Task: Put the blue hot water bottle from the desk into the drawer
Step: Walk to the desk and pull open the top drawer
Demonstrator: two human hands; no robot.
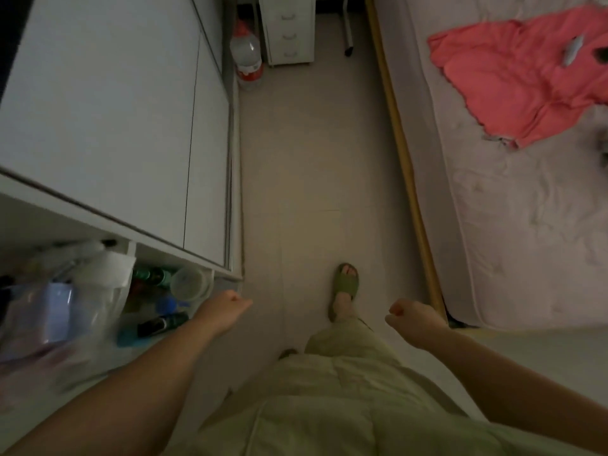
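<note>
I cannot make out a blue hot water bottle in this dim view. My left hand [227, 307] is curled into a loose fist with nothing in it, just beside the corner of a low open compartment [227, 281] in the white cabinet. My right hand [411, 319] is also a fist holding nothing, hanging over the floor near the bed's corner. A white drawer unit [288, 28] with several shut drawers stands at the far end of the aisle.
The tall white cabinet [115, 110] lines the left. Its open compartment holds plastic bags [65, 311], bottles [161, 324] and a clear cup [189, 284]. A large water jug [246, 57] stands on the floor. On the right is a bed [510, 225] with a pink garment [513, 80]. My foot wears a green slipper [345, 286].
</note>
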